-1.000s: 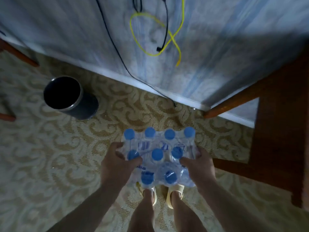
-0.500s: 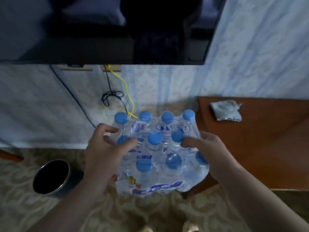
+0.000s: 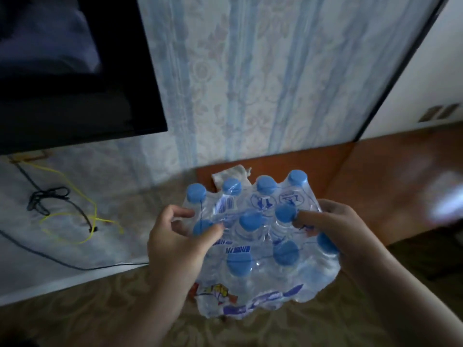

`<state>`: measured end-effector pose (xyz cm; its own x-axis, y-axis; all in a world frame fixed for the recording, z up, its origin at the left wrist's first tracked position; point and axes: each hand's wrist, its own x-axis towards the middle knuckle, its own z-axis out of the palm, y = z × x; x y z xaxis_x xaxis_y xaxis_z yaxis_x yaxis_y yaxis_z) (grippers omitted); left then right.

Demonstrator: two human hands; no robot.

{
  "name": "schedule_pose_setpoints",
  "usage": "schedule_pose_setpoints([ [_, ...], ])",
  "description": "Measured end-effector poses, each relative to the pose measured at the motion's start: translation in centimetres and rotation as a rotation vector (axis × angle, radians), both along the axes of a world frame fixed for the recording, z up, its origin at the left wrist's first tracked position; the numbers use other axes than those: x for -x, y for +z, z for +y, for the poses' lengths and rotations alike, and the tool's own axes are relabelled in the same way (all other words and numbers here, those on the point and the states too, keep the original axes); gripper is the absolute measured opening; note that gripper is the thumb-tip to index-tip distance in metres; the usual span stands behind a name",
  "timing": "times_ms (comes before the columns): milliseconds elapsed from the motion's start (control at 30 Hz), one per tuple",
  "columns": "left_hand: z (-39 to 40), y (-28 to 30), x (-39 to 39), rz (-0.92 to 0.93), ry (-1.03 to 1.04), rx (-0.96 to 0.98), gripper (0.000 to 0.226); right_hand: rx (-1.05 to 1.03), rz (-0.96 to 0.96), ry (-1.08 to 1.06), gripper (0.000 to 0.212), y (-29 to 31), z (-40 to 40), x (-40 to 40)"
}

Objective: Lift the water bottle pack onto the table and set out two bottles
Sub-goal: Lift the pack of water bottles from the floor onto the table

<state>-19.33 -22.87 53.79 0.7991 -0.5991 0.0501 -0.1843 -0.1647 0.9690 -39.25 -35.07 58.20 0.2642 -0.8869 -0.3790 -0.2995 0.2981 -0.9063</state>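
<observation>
Dim room, striped floral wallpaper [image 3: 263, 78] behind, patterned carpet [image 3: 87, 319] below, a dark screen [image 3: 70, 71] high to the left of the water bottle pack [image 3: 253, 244]. Loose black and yellow cables [image 3: 67, 214] hanging on the wall left of the pack. Reddish-brown worktop [image 3: 375, 186] reaching from behind the pack out to its right, with a crumpled cloth [image 3: 231, 174] on the near corner, just behind the far row of blue caps.

Changed within the last second: pack up off the carpet, where it sat beside a dark bin, and now at about worktop height. Over the last half second, shifted further right, so that the far caps now overlap the worktop's corner and half hide the cloth. Bin gone from view.

Left hand [image 3: 175, 244] clamped on the pack's left side, fingers hooked into the shrink wrap between caps. Right hand [image 3: 343, 236] clamped on the right side, thumb and fingers pressed around a cap. Both grips closed on the pack, neither free. Pack carried in the air, tilted toward the camera, lower edge sagging over the carpet and not resting on anything visible.

Judged meaning for the task: lift nearly done, set-down not yet. Remaining: forward and right over the worktop, clear of or beside the cloth, then down flat. Wrap still sealed as far as visible, no bottle out yet.
</observation>
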Motion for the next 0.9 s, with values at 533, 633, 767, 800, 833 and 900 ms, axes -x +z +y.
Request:
schedule_pose_setpoints([
  [533,-15.6,-5.6,10.0,-0.020,0.128,0.026,0.038,-0.009,-0.026,-0.120,0.026,-7.2,-15.9,7.8],
  [633,-18.7,-5.7,8.9,-0.034,0.152,0.050,0.036,0.004,-0.033,-0.153,0.025,-7.5,-18.7,6.4],
  [767,-22.1,-5.8,7.2,-0.038,0.149,0.040,0.038,0.005,-0.027,-0.165,0.023,-7.2,-22.2,4.5],
  [800,-22.9,-5.8,6.7,-0.045,0.147,0.037,0.039,0.007,-0.032,-0.164,0.022,-7.1,-23.0,4.0],
  [833,-23.7,-5.8,6.2,-0.053,0.140,0.026,0.040,0.011,-0.028,-0.167,0.021,-7.0,-23.7,3.6],
  [900,-24.9,-5.7,5.3,-0.061,0.135,-0.013,0.045,0.015,0.002,-0.157,0.020,-6.8,-24.8,2.9],
])
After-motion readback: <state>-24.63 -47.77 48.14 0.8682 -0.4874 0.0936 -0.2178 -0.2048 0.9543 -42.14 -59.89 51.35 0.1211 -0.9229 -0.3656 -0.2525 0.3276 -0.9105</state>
